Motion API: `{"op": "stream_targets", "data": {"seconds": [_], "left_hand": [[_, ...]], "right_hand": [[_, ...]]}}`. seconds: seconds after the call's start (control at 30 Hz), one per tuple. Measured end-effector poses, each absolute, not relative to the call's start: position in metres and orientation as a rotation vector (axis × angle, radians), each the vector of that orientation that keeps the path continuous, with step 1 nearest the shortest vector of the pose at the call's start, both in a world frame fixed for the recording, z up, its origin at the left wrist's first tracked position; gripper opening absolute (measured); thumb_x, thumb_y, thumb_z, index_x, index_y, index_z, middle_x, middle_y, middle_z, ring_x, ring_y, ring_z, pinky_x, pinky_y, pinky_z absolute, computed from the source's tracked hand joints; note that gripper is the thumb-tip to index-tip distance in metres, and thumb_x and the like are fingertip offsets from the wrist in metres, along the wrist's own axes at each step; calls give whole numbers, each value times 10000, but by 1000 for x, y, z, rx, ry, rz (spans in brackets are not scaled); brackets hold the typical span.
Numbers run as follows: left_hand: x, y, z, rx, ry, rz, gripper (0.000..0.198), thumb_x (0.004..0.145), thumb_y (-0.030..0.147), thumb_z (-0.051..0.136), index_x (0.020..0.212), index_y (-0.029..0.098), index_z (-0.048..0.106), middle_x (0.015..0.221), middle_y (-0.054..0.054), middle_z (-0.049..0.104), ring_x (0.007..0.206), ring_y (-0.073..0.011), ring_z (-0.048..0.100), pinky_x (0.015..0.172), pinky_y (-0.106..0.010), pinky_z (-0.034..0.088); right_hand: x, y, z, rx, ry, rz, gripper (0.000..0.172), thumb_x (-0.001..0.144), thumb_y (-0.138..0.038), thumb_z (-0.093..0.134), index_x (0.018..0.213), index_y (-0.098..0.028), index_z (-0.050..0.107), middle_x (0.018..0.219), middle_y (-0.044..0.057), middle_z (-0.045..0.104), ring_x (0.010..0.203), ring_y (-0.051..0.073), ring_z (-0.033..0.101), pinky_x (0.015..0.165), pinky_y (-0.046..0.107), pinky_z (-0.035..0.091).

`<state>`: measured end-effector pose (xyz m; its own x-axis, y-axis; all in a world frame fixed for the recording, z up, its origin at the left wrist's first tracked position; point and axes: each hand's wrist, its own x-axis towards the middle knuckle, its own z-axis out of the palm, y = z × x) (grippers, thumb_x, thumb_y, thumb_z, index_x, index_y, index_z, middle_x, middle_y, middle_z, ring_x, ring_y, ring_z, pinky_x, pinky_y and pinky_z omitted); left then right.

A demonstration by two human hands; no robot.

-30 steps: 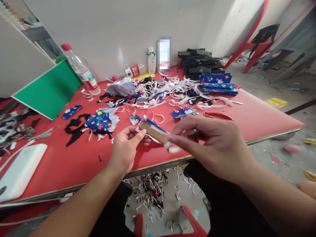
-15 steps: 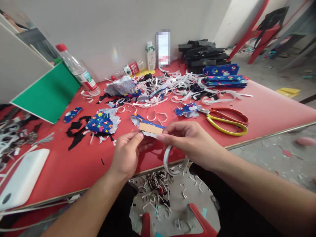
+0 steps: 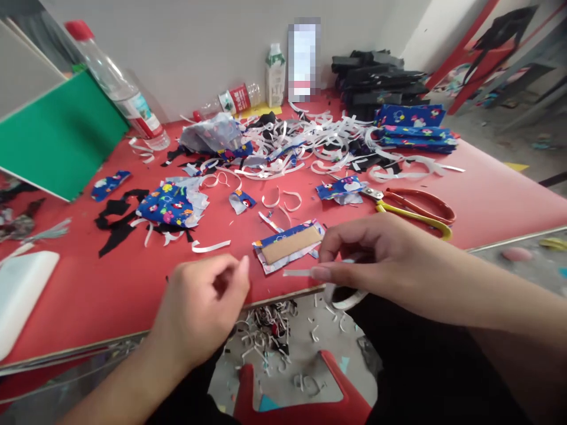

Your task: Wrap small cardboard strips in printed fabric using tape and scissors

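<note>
A strip of brown cardboard (image 3: 290, 245) lies on a blue patterned fabric piece (image 3: 270, 267) near the table's front edge. Right of it, my right hand (image 3: 376, 260) pinches the free end of white tape (image 3: 296, 273), the short tail pointing left. The tape roll (image 3: 348, 302) hangs under that hand, partly hidden by it. My left hand (image 3: 199, 301) is left of the fabric, fingers curled in and nothing visible in them. A white scrap strip (image 3: 211, 246) lies just beyond it. Scissors (image 3: 410, 209) with red and yellow handles rest beyond my right hand, touching a patterned scrap (image 3: 341, 188).
White and black offcuts (image 3: 319, 139) heap at the back. Folded blue fabric (image 3: 414, 133) and black stacks (image 3: 376, 82) stand back right. A tall bottle (image 3: 133, 106), a lying bottle (image 3: 237, 99), a carton (image 3: 275, 77) and a phone (image 3: 303, 62) are along the wall.
The fabric with the cardboard, held in both hands before, now lies on the table. My left hand has drawn back left; my right hand has moved right with the tape. The view has shifted.
</note>
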<state>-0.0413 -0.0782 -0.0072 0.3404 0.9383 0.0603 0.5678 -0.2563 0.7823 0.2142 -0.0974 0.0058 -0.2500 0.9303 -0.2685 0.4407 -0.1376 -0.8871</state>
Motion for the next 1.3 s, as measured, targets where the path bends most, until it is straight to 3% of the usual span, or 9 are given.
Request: {"op": "stream_targets", "data": {"seconds": [0.1,0.17,0.27,0.53,0.7,0.8,0.93,1.17,1.3], "left_hand": [[-57,-76,-14,2602,1020,830,238,944,201,619,1110,138,778,1052,-135,812,1003,-289,770,877,-388,617],[-57,-73,-22,2854,780,634,489,960,223,616,1419,56,631,1456,-215,671,1383,-375,609,1142,-509,511],[-55,-72,-35,2994,646,321,682,997,389,618,1541,-1,494,1619,-254,499,1497,-428,487,1198,-593,453],[-76,-76,-40,2689,914,776,349,1026,305,596,1345,177,657,1354,-125,746,1253,-257,703,1097,-401,564],[-38,-62,-39,2685,1021,802,476,944,393,719,1335,136,638,1262,-187,753,1176,-373,699,1008,-542,566],[-15,-55,-41,2725,950,703,356,952,217,632,1292,123,678,1091,-172,779,1031,-353,723,915,-518,577],[-9,-44,-31,2384,1079,975,340,929,205,697,1261,143,733,1174,-134,792,1068,-299,736,980,-451,578],[-51,-45,-8,1724,1105,1508,443,751,136,910,1166,261,820,1067,-4,833,909,-193,763,886,-334,661],[-75,-58,-18,2073,1094,1365,586,716,74,899,1240,316,794,1091,15,825,950,-197,771,926,-328,658]], "right_hand": [[214,-100,4,-1544,-1656,1450,311,866,-475,819,746,-202,733,628,3,666,522,123,575,445,236,401],[209,-99,3,-1582,-1658,1524,323,890,-477,789,736,-201,719,562,-12,620,461,108,514,403,235,351],[208,-95,1,-1646,-1689,1524,325,888,-488,787,736,-212,708,492,-48,530,402,87,403,364,235,255],[243,-82,1,-1826,-1671,1056,376,836,-610,812,879,-245,733,603,-23,562,418,87,383,356,252,238],[243,-79,2,-1798,-1586,948,345,840,-594,827,908,-272,726,543,-33,502,432,106,346,398,286,194],[243,-82,7,-1754,-1503,861,350,860,-597,804,844,-266,689,507,-54,417,430,101,296,414,286,162],[255,-90,11,-1606,-1330,799,328,861,-548,824,837,-254,681,618,-29,524,474,102,357,434,284,216],[234,-105,12,-1305,-1529,1790,335,878,-524,807,921,-206,712,812,10,689,680,129,562,576,248,444],[220,-90,-1,-1377,-1448,1640,338,909,-473,768,1106,-221,658,881,4,663,683,122,533,540,234,418]]}}
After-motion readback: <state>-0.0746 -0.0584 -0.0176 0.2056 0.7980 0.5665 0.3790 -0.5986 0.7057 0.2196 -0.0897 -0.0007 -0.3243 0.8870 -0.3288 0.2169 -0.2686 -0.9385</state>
